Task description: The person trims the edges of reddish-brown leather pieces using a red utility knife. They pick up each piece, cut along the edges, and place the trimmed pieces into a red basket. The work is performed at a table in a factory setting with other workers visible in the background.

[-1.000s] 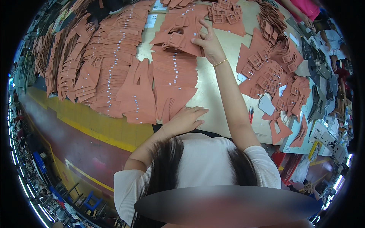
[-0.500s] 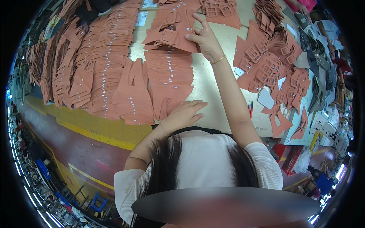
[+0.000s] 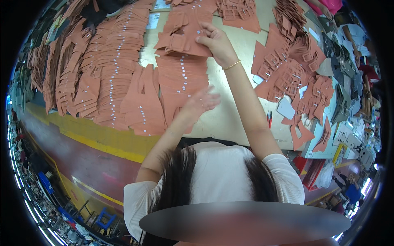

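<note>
At the far middle of the table, my right hand (image 3: 218, 44) has its thumb and bent fingers closed on the right edge of a brown-orange leather piece (image 3: 193, 39). Buckle-shaped cutouts (image 3: 177, 42) lie on that pile, left of the hand. My left hand (image 3: 202, 101), smeared by motion, is over the right edge of an overlapping row of leather pieces (image 3: 183, 69) bearing small white labels. Its fingers look stretched apart, and nothing shows in them. A thin bracelet (image 3: 232, 65) circles my right wrist.
Long overlapping rows of leather pieces (image 3: 117, 61) fill the left of the table. Buckle-shaped pieces (image 3: 287, 78) are heaped at the right, near a pale card (image 3: 286, 107) and pens (image 3: 269, 119). A red crate (image 3: 314, 174) stands below the right table edge. Another person's hand (image 3: 327, 13) shows far right.
My left hand has lifted off the near table surface and moved forward. My right fingers, spread before, have closed at the leather edge, and the labelled corner there has shifted slightly left.
</note>
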Action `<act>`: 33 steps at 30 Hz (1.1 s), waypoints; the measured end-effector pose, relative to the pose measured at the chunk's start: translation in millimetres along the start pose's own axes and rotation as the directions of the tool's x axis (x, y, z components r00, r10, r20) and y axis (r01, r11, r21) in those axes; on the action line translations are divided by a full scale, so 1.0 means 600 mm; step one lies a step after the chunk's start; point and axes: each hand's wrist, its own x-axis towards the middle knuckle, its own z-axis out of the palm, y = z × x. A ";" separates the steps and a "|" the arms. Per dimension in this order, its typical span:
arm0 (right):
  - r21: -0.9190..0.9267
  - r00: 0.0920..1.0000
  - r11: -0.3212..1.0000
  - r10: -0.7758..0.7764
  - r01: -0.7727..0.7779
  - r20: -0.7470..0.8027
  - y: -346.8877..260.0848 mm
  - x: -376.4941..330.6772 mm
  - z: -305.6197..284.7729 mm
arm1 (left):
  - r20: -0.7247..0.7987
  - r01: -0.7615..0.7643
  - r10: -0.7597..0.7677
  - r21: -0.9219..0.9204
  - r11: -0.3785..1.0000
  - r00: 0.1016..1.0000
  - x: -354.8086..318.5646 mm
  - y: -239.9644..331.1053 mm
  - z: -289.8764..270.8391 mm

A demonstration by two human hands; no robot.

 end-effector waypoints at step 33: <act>-0.565 0.442 0.215 -0.845 0.796 0.301 -0.119 -0.335 0.031 | 0.330 -0.361 0.684 -0.658 0.661 0.650 -0.028 0.149 0.107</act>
